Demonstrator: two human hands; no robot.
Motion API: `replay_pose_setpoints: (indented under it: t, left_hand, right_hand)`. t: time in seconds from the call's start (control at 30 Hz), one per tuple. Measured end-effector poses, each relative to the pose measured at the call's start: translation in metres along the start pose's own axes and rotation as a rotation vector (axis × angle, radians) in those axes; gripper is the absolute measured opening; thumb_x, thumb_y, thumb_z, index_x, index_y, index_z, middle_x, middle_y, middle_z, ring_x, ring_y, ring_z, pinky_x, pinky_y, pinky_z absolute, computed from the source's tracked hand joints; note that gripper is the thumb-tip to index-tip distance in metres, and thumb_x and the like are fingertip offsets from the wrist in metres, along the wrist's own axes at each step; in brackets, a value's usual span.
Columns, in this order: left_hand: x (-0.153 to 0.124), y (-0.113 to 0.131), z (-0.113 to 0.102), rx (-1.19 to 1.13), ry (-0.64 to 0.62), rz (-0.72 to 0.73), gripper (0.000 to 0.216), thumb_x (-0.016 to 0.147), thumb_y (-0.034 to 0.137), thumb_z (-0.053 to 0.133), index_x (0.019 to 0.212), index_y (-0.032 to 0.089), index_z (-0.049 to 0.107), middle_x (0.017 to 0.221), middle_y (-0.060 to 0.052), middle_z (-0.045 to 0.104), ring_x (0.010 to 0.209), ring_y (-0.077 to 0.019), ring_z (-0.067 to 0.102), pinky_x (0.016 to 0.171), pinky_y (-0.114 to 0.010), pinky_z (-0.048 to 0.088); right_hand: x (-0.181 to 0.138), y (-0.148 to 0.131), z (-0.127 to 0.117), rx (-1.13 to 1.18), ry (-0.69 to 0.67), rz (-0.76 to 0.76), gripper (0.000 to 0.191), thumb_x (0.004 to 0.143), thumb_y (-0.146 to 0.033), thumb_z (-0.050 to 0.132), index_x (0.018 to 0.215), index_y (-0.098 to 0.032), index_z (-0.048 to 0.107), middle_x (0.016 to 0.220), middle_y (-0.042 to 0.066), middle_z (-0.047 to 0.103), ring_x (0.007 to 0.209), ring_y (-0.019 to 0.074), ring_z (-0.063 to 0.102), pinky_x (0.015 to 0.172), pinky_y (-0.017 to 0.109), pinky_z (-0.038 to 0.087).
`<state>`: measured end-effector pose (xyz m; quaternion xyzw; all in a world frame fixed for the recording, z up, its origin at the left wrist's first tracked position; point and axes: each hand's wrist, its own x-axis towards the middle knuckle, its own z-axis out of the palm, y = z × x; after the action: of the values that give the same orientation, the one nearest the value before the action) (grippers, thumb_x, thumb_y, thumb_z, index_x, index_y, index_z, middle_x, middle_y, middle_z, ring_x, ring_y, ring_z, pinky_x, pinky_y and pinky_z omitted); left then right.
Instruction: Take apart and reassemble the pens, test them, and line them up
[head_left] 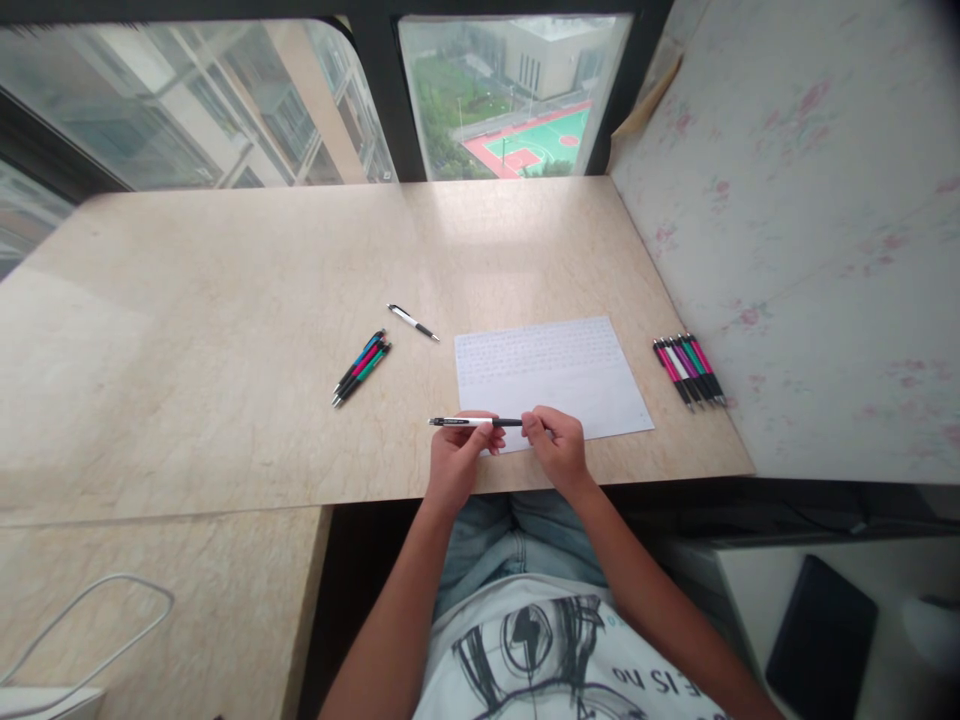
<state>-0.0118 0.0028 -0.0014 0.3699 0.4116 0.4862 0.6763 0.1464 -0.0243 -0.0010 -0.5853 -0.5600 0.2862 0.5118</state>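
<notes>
A white and black ballpoint pen (pixel 457 422) lies level between my two hands, above the near edge of a sheet of paper (pixel 555 390). My left hand (pixel 461 450) grips its white barrel, thumb on top. The fingers of my right hand (pixel 556 442) pinch the dark end, hiding the tip. Rows of faint handwriting fill the upper part of the sheet. Beyond my left hand, another white and black pen (pixel 412 322) rests on the table, near a small bunch of coloured pens (pixel 361 368).
Several pens (pixel 688 372) lie side by side at the right, close to the flowered wall (pixel 810 250). The stone-patterned tabletop (pixel 225 330) runs back to the windows. A white cable (pixel 112 580) loops over the lower left surface. A dark flat object (pixel 823 635) is at lower right.
</notes>
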Motion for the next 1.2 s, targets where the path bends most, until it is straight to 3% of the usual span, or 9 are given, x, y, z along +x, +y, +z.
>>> replay_pose_setpoints:
  t: [0.4,0.5,0.67,0.83,0.97,1.03,1.2]
  left_hand:
    - [0.0034,-0.0015,-0.0015,-0.056,0.058,-0.021,0.028,0.075,0.035,0.081,0.09,0.013,0.073,0.072,-0.006,0.073,0.062,-0.0138,0.067,0.061,-0.024,0.052]
    - [0.0037,-0.0015,-0.0019,-0.059,0.055,-0.013,0.026,0.077,0.034,0.08,0.091,0.013,0.073,0.071,-0.005,0.072,0.063,-0.0137,0.067,0.061,-0.024,0.052]
    - [0.004,-0.0028,-0.0014,-0.031,0.05,0.003,0.025,0.079,0.034,0.079,0.093,0.014,0.073,0.074,-0.006,0.073,0.065,-0.0144,0.067,0.063,-0.025,0.052]
    - [0.0037,-0.002,0.0001,-0.033,0.05,0.004,0.026,0.078,0.034,0.079,0.093,0.014,0.073,0.074,-0.006,0.074,0.065,-0.0146,0.067,0.064,-0.026,0.053]
    - [0.0039,-0.0008,0.0006,-0.051,0.06,0.007,0.026,0.078,0.034,0.079,0.093,0.014,0.073,0.075,-0.006,0.074,0.066,-0.0143,0.067,0.064,-0.026,0.053]
    - [0.004,-0.0009,0.0003,-0.048,0.057,0.009,0.026,0.079,0.034,0.078,0.094,0.014,0.073,0.075,-0.006,0.074,0.066,-0.0143,0.067,0.065,-0.026,0.053]
    - [0.0037,-0.0028,-0.0008,-0.003,0.038,0.013,0.028,0.079,0.036,0.078,0.094,0.014,0.073,0.076,-0.007,0.074,0.066,-0.0149,0.067,0.067,-0.027,0.053]
  right_hand:
    - [0.0022,-0.0007,0.0007,0.107,-0.024,-0.043,0.009,0.09,-0.031,0.064,0.089,-0.022,0.068,0.083,0.002,0.069,0.073,0.0167,0.061,0.062,0.029,0.047]
    - [0.0014,0.0016,0.0014,0.13,0.004,-0.011,0.013,0.09,-0.033,0.064,0.095,-0.022,0.068,0.088,0.004,0.069,0.077,0.0178,0.063,0.063,0.029,0.048]
    - [0.0009,0.0055,0.003,0.126,0.028,0.067,0.037,0.1,-0.038,0.047,0.072,-0.021,0.064,0.063,0.0,0.059,0.06,0.0154,0.056,0.06,0.03,0.044]
    - [0.001,0.0027,0.0009,0.076,0.016,0.052,0.03,0.096,-0.035,0.055,0.071,-0.021,0.064,0.063,0.0,0.06,0.061,0.0152,0.056,0.061,0.029,0.044]
    - [0.0009,0.0011,-0.0005,0.118,0.008,-0.008,0.012,0.092,-0.028,0.059,0.092,-0.021,0.069,0.085,0.004,0.069,0.077,0.0177,0.063,0.066,0.03,0.048]
    - [0.0011,0.0018,-0.0001,0.127,0.023,-0.006,0.015,0.091,-0.028,0.059,0.1,-0.021,0.068,0.092,0.005,0.07,0.082,0.0188,0.065,0.067,0.03,0.049]
    - [0.002,0.002,0.0012,0.063,0.044,0.07,0.024,0.095,-0.035,0.055,0.079,-0.021,0.066,0.072,0.002,0.066,0.066,0.0169,0.061,0.062,0.03,0.047]
